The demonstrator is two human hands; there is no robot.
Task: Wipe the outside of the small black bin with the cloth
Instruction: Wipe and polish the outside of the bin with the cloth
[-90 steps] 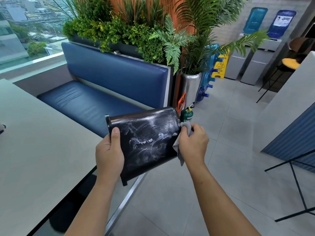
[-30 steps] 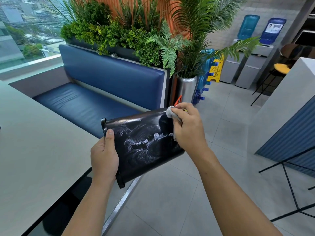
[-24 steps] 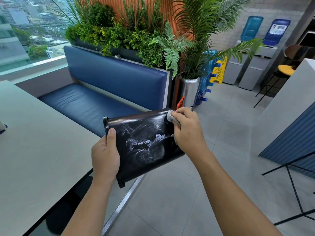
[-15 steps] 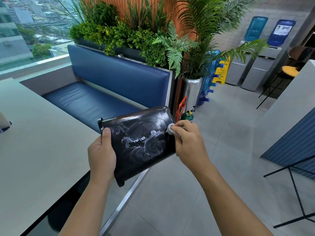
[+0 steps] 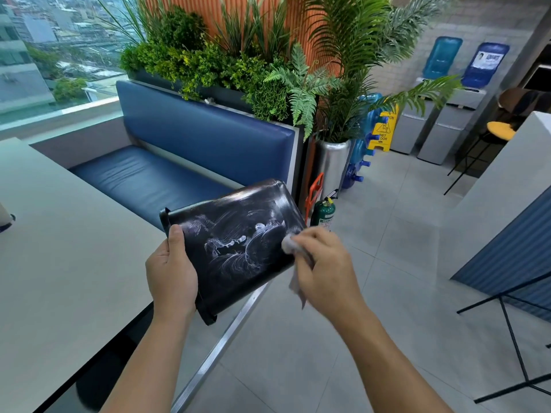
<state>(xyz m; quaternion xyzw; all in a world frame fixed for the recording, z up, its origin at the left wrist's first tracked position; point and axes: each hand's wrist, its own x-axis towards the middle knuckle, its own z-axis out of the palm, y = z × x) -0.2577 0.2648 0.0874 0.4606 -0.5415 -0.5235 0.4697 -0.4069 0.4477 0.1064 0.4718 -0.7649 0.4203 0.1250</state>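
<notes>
While left hand [image 5: 171, 272] grips bin [image 5: 238, 242], right hand [image 5: 325, 269] presses cloth [image 5: 288, 245].

bin [image 5: 238, 248]: glossy black, white smears | cloth [image 5: 290, 245]: soft pale fabric | bench [image 5: 167, 186]: smooth blue leather-look

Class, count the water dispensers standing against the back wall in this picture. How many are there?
2. One water dispenser stands just right of the yellow wet-floor sign; the second is beside it, further right. Others may be hidden out of frame.
</notes>
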